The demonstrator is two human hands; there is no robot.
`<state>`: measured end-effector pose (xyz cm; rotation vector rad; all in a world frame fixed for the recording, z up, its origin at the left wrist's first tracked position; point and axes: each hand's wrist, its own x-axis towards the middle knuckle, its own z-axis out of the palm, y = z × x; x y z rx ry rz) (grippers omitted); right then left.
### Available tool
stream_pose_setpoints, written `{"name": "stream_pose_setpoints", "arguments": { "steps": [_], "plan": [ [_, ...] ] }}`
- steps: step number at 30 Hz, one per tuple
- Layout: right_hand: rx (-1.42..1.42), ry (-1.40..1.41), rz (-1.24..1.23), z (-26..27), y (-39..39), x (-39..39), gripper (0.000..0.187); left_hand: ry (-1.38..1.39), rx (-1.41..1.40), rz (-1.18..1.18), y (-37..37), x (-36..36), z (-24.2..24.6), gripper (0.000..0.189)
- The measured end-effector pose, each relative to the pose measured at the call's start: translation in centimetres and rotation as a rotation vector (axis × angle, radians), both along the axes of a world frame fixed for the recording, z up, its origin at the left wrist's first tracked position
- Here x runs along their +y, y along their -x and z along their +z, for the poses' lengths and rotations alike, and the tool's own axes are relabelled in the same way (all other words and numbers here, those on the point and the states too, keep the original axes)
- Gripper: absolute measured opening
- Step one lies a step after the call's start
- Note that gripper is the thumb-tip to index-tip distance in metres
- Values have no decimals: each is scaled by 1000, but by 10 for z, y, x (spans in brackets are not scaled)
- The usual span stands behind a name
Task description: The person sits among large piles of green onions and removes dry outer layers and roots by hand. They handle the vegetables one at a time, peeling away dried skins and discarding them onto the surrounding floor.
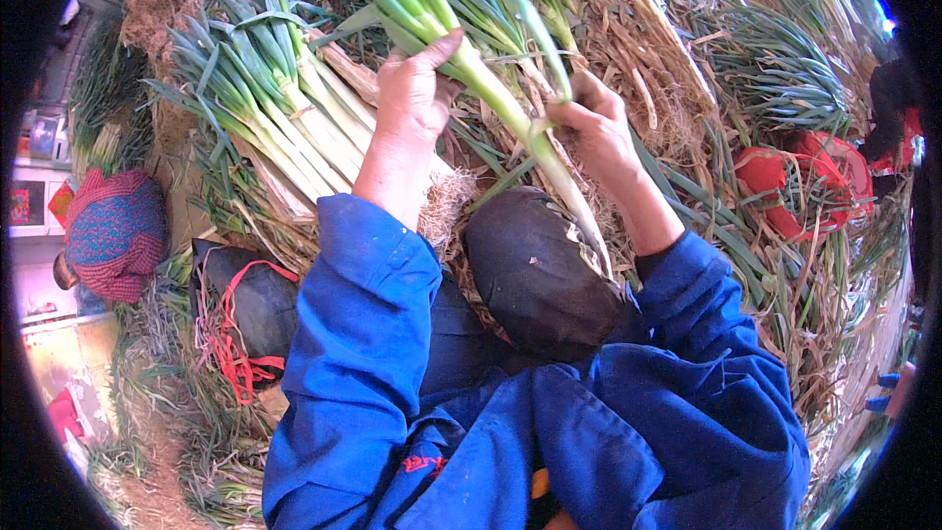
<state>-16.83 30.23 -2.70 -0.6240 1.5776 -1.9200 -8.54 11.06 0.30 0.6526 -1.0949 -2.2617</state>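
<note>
My left hand [423, 88] is closed around the upper stalk of a thick green onion [491, 86], whose leaves fan out past the top edge. The stalk slants down over my dark-clad knee [541, 272]. At its right side my right hand [592, 114] pinches a green outer leaf [541, 33] that bends down from above. Left of my left forearm lies a bundle of trimmed green onions [309, 118] with pale stalks, its fibrous roots [445, 210] beside my knee.
Dry leaves and unpeeled green onions [633, 29] lie beyond my hands. Red ties [239, 338] hang at the left knee; a red bag [795, 180] with leaves lies right. A person in a patterned top [114, 232] bends at far left. More green onions [780, 73] are heaped at upper right.
</note>
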Motion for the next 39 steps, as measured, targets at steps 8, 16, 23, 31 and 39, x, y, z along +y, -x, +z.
{"name": "stream_pose_setpoints", "arguments": {
  "steps": [8, 16, 23, 31, 39],
  "plan": [
    [409, -686, -370, -122, 17, 184, 13, -200, 151, 362, -30, -72, 2, 20],
    [365, -1677, -326, -147, 33, 372, 32, -345, 136, 411, -45, -99, 2, 27],
    [758, -617, -336, -60, 14, 185, 30, -352, 165, 353, -22, -88, -14, 22],
    [1034, -321, -221, 8, -42, 16, 32, -338, 73, 270, -12, -33, 9, 22],
    [1163, -287, -292, 2, -35, -7, 19, -388, -18, 372, -7, -6, 24, 14]
  ]
}}
